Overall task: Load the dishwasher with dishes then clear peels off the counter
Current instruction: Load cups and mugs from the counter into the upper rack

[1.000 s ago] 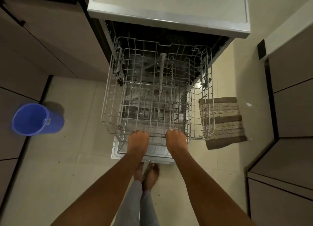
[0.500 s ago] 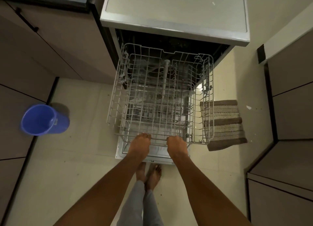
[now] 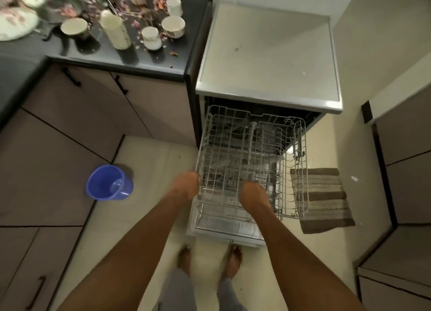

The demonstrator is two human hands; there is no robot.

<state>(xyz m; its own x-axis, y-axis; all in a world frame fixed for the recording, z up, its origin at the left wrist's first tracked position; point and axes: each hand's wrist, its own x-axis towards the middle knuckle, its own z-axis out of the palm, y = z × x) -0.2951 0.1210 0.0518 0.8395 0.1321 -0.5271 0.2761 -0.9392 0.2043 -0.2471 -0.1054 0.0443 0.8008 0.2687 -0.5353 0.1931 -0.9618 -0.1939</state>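
Head view: white wire dishwasher rack pulled out over the lowered door, empty of dishes. Left hand curled on the rack's front left corner, right hand curled over its front rim. Cream ceramic cups and scattered pinkish peels up on the dark grey counter, near its right edge. Risks, judged: rack tugged unevenly and jammed; cups knocked off that crowded edge; bare feet stubbed against the door.

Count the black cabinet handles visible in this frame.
3. Two handles sit side by side on the cabinet doors under the dark counter; a third is on the lower-left cabinet. Others may be outside the view.
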